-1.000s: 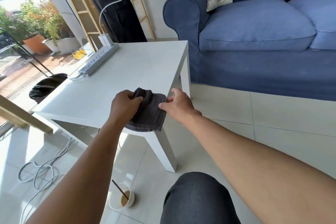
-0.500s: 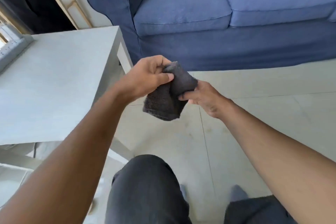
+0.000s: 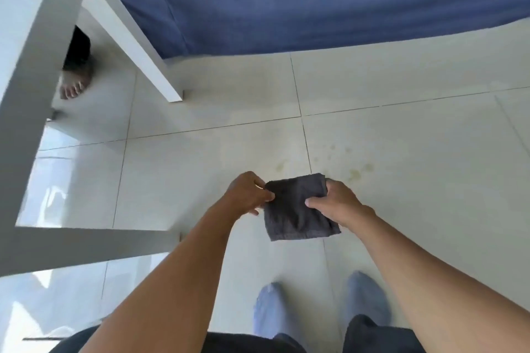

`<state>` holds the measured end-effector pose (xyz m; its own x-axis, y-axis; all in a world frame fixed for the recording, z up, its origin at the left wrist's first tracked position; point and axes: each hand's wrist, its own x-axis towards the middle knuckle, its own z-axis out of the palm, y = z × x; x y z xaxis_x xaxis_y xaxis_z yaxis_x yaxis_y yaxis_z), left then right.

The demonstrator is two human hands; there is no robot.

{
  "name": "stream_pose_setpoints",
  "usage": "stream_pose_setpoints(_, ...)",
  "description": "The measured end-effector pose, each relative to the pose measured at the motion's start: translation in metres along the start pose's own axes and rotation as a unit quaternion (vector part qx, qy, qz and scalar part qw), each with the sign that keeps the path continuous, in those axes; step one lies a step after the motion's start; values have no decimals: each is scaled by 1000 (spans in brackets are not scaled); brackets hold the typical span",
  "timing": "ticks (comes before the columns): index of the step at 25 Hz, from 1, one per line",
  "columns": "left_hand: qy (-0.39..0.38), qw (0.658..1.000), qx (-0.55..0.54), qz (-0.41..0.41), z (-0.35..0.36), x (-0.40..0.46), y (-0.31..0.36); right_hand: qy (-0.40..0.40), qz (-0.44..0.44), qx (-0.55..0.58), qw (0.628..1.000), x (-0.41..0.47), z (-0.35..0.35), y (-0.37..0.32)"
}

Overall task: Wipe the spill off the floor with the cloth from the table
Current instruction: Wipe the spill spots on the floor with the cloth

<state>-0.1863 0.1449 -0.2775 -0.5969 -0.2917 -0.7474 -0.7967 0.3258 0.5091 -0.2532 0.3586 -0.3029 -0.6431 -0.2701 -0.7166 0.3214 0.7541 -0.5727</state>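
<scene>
A dark grey folded cloth (image 3: 298, 209) hangs in the air above the pale floor tiles. My left hand (image 3: 248, 195) pinches its left edge and my right hand (image 3: 337, 205) grips its right side. Just beyond the cloth, faint yellowish-brown spill drops (image 3: 355, 173) speckle the tiles, with more drops (image 3: 279, 165) to the left of the grout line. The cloth is above the floor and apart from the spill.
The white table (image 3: 25, 89) and its leg (image 3: 137, 46) fill the left. A blue sofa (image 3: 286, 0) runs along the top. Another person's bare foot (image 3: 74, 80) shows under the table. My socked feet (image 3: 318, 315) stand below the cloth.
The view has tilted down from the table and sofa to the floor. Both hands carried the cloth off the table and lower, over the tiles near the spill.
</scene>
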Motion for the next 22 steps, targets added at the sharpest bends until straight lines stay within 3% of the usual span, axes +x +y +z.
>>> stream_pose_setpoints(1, 57, 998, 39, -7, 5, 18, -13, 23, -17, -132, 991, 15, 8, 7)
stream_pose_setpoints(3, 126, 979, 161, -9, 15, 50, -37, 68, -125, -378, 915, 39, 32, 26)
stream_pose_setpoints(5, 136, 959, 246, 28, 23, 77, -55, 28, -262, -460, 848, 54, 62, 45)
stream_pose_setpoints(7, 134, 949, 275, 70, 28, 101, -64, 0, -327, -464, 823, 73, 87, 60)
stream_pose_setpoints(11, 168, 948, 244, 116, 43, 141, -84, 28, -343, -427, 836, 125, 95, 41)
stream_pose_setpoints(17, 157, 943, 266, 120, 42, 145, -85, 73, -224, -403, 884, 189, 66, -27)
stream_pose_setpoints(22, 146, 926, 330, 106, 37, 140, -71, 80, -243, -384, 887, 120, 83, 38)
